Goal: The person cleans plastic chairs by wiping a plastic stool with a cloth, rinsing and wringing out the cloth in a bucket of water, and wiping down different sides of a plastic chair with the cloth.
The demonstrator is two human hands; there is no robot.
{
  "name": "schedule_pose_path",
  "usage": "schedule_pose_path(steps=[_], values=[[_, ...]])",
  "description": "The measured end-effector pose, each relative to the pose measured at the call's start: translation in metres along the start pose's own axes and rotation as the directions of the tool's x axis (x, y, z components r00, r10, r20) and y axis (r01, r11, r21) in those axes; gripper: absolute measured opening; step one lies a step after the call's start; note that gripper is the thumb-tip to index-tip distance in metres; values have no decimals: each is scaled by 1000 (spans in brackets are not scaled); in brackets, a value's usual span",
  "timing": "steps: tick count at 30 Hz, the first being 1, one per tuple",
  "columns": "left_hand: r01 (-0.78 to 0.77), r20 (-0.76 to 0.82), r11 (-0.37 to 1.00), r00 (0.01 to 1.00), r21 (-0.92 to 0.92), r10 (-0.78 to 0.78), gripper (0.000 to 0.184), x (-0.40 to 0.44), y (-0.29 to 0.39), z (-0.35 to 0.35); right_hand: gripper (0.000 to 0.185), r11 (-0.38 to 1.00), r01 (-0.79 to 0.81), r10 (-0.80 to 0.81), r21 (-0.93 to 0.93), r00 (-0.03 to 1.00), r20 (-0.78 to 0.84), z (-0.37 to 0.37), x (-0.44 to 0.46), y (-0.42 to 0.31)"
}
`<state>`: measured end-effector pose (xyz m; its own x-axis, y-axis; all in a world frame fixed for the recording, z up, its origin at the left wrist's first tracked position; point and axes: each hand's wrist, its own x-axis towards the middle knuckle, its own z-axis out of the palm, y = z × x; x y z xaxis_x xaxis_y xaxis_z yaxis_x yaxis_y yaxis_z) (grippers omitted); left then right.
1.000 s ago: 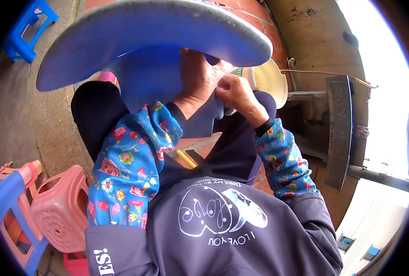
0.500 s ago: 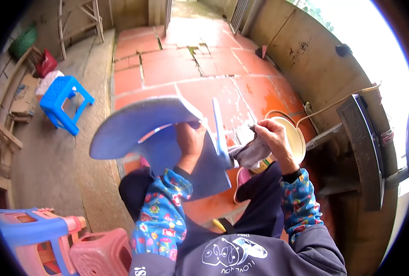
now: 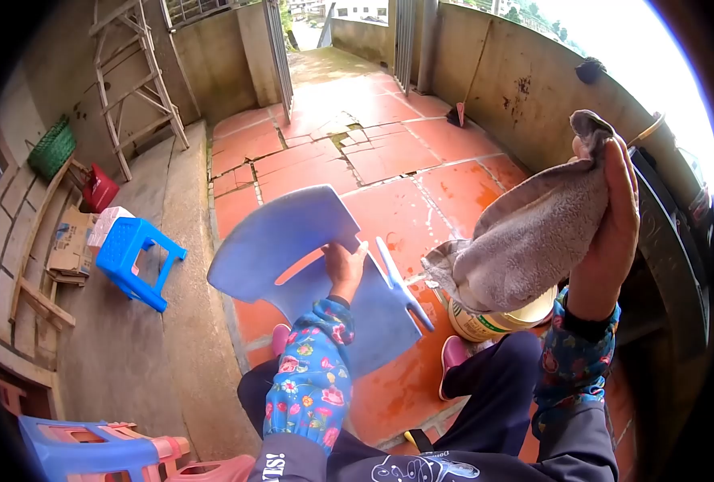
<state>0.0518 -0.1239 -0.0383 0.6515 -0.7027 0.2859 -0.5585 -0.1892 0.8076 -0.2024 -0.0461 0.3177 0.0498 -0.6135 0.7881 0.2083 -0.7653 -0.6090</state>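
My left hand (image 3: 343, 269) grips the edge of a blue plastic chair (image 3: 284, 229), with a curved panel and a long slot, held tilted over my knees. Up on the right, my right hand (image 3: 614, 217) holds a damp-looking grey cloth (image 3: 525, 225) by its upper end. The cloth hangs down and to the left, apart from most of the chair; its lower tip is near the chair's side rail (image 3: 401, 281). Beneath the cloth stands a cream bucket (image 3: 477, 321), partly covered by it, so its contents are hidden.
A bright blue stool (image 3: 136, 253) stands on the concrete strip at left. More plastic stools (image 3: 92, 458) are at lower left. A wooden ladder (image 3: 136, 88) leans at the back. Wet red tiles (image 3: 461, 193) lie ahead, with a wall (image 3: 533, 80) on the right.
My right hand has risen up and right with the cloth, which was bunched beside the chair and now hangs spread out. The view has tilted up; my left hand keeps its grip.
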Motion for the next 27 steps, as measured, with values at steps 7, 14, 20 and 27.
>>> schedule_pose_path(steps=[7,14,20,27], values=[[-151,151,989,977,0,149,65,20,-32,62,19,810,-408,434,421,900,37,13,-34,31],[-102,167,994,982,50,92,62,18,-69,88,10,634,-567,640,526,766,54,19,-83,119],[-141,171,986,973,-93,155,72,-5,-70,73,16,517,-854,826,64,517,226,10,-179,243],[-411,546,911,754,-42,366,63,-90,-94,52,49,626,-111,714,-772,479,510,-11,-222,283]])
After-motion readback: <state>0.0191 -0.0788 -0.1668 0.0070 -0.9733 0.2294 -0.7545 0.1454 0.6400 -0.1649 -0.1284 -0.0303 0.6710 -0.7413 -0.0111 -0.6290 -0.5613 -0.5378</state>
